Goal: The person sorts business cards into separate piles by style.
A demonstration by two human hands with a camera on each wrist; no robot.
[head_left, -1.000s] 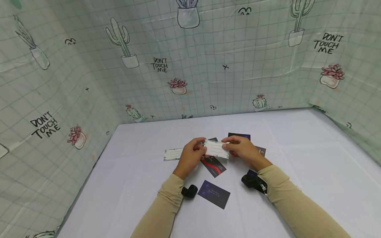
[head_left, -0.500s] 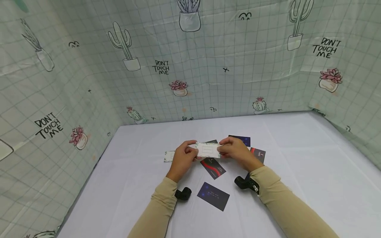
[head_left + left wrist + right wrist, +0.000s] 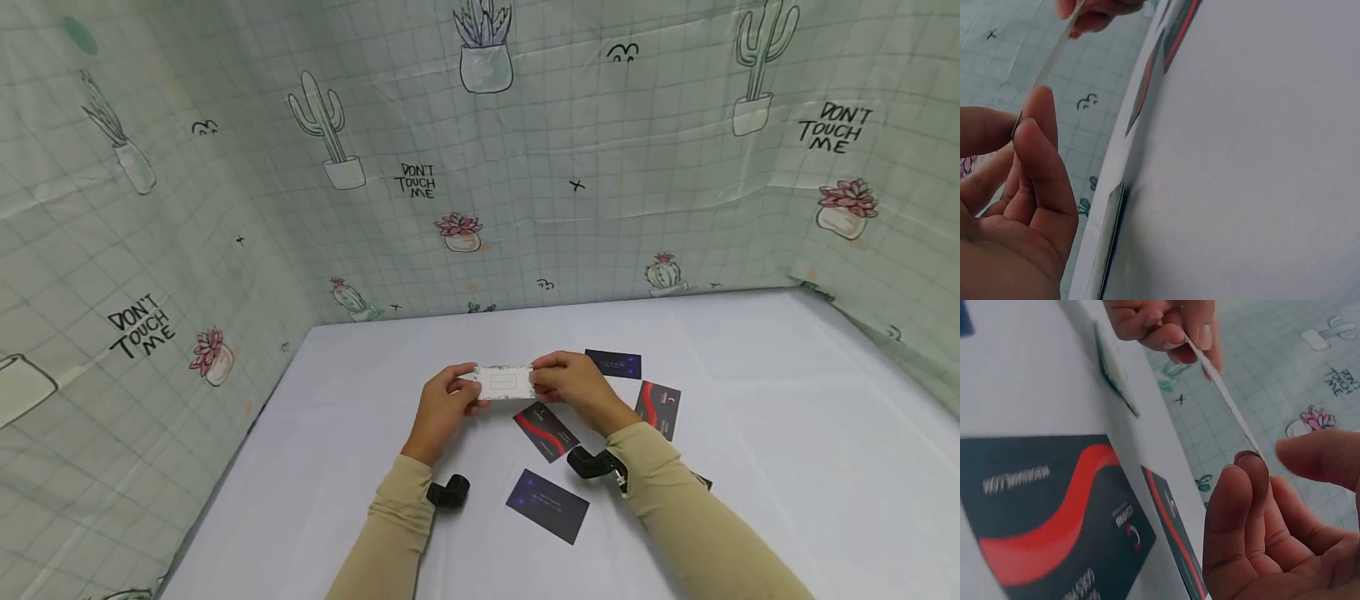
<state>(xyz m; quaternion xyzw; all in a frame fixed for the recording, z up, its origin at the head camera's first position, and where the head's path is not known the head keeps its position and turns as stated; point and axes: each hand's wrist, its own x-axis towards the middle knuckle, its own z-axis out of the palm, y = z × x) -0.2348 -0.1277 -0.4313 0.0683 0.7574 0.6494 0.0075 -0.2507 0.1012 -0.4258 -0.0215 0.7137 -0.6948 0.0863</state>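
A white business card (image 3: 504, 382) with a leafy border is held face up between both hands. My left hand (image 3: 441, 408) pinches its left end between thumb and fingers. At the opposite end my right hand (image 3: 581, 387) grips the card, fingertips at its edge in the right wrist view and the thumb close by. The card (image 3: 1225, 397) appears nearly edge-on and raised above the table there. Just below the hands lies a black card with a red stripe (image 3: 546, 432). Another white leafy card (image 3: 1107, 244) lies on the table, hidden behind the left hand in the head view.
A second red-striped black card (image 3: 657, 408) lies beside the right wrist. Dark blue cards rest at the back (image 3: 613, 363) and nearer the front (image 3: 547, 505). A further card's corner (image 3: 703, 482) shows past the right sleeve. A patterned cloth (image 3: 525, 208) hangs behind the white table.
Both hands have moved left with the white card, uncovering more of the red-striped cards. The left hand now covers the white card lying on the table. The head view has shifted slightly.
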